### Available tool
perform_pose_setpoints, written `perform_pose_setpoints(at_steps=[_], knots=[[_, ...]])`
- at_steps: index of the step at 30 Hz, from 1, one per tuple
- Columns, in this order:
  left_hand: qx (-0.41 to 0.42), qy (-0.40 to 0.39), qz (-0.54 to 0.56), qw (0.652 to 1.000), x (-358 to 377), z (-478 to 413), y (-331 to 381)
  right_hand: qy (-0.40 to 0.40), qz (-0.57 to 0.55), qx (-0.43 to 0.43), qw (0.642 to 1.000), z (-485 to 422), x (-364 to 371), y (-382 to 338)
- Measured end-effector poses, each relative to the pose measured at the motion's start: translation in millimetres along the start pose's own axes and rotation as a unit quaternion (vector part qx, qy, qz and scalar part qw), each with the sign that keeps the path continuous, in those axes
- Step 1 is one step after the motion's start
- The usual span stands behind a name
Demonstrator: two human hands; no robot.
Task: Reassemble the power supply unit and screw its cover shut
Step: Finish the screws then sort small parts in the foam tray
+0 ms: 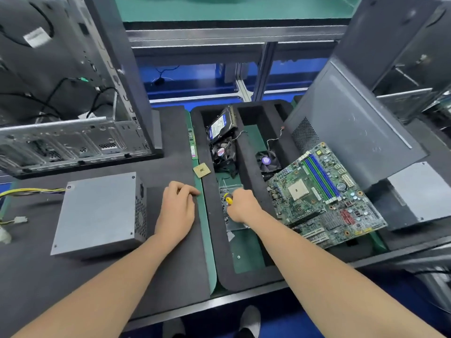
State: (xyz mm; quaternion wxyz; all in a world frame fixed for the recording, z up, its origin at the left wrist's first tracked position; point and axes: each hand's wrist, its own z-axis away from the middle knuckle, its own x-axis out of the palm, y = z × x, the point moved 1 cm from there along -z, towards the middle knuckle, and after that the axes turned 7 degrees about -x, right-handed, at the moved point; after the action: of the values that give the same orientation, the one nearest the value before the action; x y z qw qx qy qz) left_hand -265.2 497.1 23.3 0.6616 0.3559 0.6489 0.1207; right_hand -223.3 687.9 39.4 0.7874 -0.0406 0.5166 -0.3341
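- The power supply unit (100,213) lies flat on the black mat (170,264), cover up. Its long axis runs near to far, its vented side faces right and its cables trail left.
- To its right, the left hand (177,211) rests loosely curled and empty.
- Further right, the right hand (241,206) grips a screwdriver (229,198) over the foam tray (211,215).
- This looks like the screwing step; the tip must next reach a cover corner.

Lighting: bright, even, overhead; shadows soft and faint. Lens: wide-angle, edges strongly bowed. Focus: centre sharp, far corners slightly smeared.
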Motion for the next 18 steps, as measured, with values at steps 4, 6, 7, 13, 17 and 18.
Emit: perform_pose_setpoints(at_steps=[4, 6, 7, 13, 17, 18], knots=[[-0.013, 0.005, 0.036, 0.999, -4, -1, 2, 0.036, -0.072, 0.026, 0.996, -13, 4, 1], [-0.018, 0.003, 0.040, 0.999, -4, -1, 3, 0.067, -0.104, 0.043, 0.991, -15, 6, 4], [-0.019, 0.003, 0.043, 0.999, -4, -1, 3, 0.071, -0.104, 0.046, 0.991, -16, 8, 7], [-0.023, 0.008, 0.052, 0.998, -5, -3, 1, 0.099, -0.065, 0.019, 0.993, -14, 22, 10], [-0.025, 0.011, 0.058, 0.998, -6, -3, 2, 0.102, -0.076, -0.001, 0.992, -16, 33, 10], [-0.027, 0.010, 0.058, 0.998, -6, -3, 1, 0.097, -0.078, -0.004, 0.992, -17, 36, 12]])
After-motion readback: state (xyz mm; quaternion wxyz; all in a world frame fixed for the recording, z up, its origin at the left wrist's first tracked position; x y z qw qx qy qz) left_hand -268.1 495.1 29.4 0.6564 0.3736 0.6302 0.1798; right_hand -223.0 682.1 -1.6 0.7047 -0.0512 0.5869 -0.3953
